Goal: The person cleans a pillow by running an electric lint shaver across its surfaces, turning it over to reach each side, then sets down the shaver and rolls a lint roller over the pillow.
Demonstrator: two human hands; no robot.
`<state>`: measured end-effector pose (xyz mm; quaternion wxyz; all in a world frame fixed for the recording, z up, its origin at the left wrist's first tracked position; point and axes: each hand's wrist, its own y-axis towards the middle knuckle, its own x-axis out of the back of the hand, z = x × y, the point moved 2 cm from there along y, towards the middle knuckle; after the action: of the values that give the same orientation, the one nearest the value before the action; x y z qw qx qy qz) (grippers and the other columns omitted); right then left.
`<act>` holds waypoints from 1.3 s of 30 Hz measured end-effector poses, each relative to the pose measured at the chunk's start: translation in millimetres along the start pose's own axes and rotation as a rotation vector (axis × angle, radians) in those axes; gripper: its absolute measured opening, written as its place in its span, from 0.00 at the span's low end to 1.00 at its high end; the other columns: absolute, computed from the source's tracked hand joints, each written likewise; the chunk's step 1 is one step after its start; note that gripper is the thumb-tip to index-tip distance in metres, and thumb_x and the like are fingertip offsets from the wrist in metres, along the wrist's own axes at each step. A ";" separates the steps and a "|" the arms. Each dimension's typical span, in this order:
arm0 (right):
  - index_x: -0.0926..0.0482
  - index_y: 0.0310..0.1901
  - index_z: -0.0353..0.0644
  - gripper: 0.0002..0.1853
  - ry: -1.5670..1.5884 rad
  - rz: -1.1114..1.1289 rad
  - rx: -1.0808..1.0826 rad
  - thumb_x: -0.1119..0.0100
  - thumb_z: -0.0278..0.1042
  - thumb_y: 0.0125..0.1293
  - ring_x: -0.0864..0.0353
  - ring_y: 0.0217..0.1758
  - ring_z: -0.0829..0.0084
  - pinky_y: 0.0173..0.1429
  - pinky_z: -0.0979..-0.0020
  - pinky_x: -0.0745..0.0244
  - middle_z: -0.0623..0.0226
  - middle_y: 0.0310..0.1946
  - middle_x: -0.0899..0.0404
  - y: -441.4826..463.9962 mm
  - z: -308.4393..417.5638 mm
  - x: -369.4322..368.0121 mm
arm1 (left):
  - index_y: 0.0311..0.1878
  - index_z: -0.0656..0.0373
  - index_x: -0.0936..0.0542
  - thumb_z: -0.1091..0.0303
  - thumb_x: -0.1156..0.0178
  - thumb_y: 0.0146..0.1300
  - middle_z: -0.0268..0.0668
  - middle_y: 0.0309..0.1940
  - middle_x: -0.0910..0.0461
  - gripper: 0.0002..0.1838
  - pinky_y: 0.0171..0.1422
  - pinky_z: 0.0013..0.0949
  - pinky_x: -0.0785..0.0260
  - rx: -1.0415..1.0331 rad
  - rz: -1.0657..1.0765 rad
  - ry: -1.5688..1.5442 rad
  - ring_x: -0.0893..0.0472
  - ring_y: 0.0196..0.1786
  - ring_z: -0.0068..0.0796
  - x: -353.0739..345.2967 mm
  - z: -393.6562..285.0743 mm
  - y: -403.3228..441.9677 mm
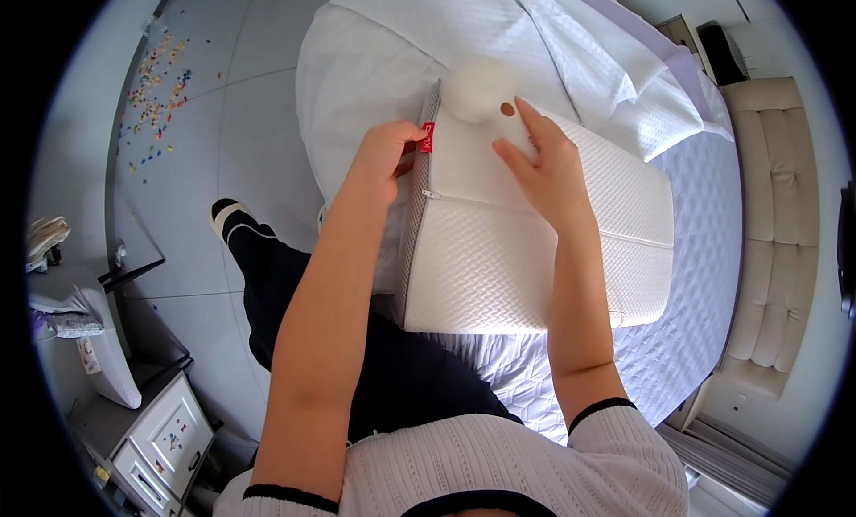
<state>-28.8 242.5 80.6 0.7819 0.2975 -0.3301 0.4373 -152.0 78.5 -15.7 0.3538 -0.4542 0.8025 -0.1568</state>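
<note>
A white textured pillow (481, 258) with a zipper (432, 194) across it and a mesh side lies in front of me. My left hand (392, 156) is at its left edge, fingers curled, with the fingertips on the red label (427, 137). A fluffy white ball (480, 87) rests at the pillow's far end, beside a small brown round spot (507, 109). My right hand (544, 165) is over the pillow near that spot, thumb and index finger apart; its other fingers are partly hidden.
Beneath the pillow is a bed with a quilted lavender sheet (700, 223); a rumpled white cover (374, 62) lies beyond. A padded beige headboard (771, 236) stands right. Small colourful pieces (160, 89) are scattered on the grey floor. A white cabinet (169, 437) stands lower left.
</note>
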 end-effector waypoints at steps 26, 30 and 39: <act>0.26 0.65 0.29 0.30 0.069 -0.208 -0.146 0.30 0.26 0.60 0.17 0.37 0.67 0.46 0.68 0.22 0.57 0.51 0.15 -57.4 -48.6 21.8 | 0.48 0.49 0.17 0.69 0.32 0.54 0.42 0.66 0.32 0.16 0.65 0.43 0.34 -0.771 -0.186 0.746 0.31 0.65 0.42 -35.0 -15.9 11.2; 0.26 0.65 0.30 0.31 -0.007 -0.212 -0.101 0.30 0.25 0.59 0.19 0.37 0.66 0.45 0.68 0.22 0.56 0.47 0.16 -63.5 -35.5 20.1 | 0.43 0.47 0.14 0.68 0.30 0.51 0.41 0.68 0.32 0.14 0.65 0.48 0.34 -1.028 -0.244 1.180 0.33 0.66 0.48 -48.4 -22.4 28.0; 0.26 0.66 0.32 0.33 0.049 -0.108 -0.134 0.29 0.23 0.57 0.20 0.35 0.66 0.41 0.67 0.23 0.56 0.43 0.17 -58.9 -19.4 15.7 | 0.30 0.55 0.17 0.72 0.32 0.51 0.36 0.54 0.18 0.03 0.54 0.42 0.27 -1.044 -0.255 1.365 0.23 0.56 0.41 -57.9 -19.7 32.3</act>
<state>34.3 238.9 70.6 0.8302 0.2512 -0.3230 0.3787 -166.4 143.1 4.3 -0.4788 -0.4516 0.7515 -0.0450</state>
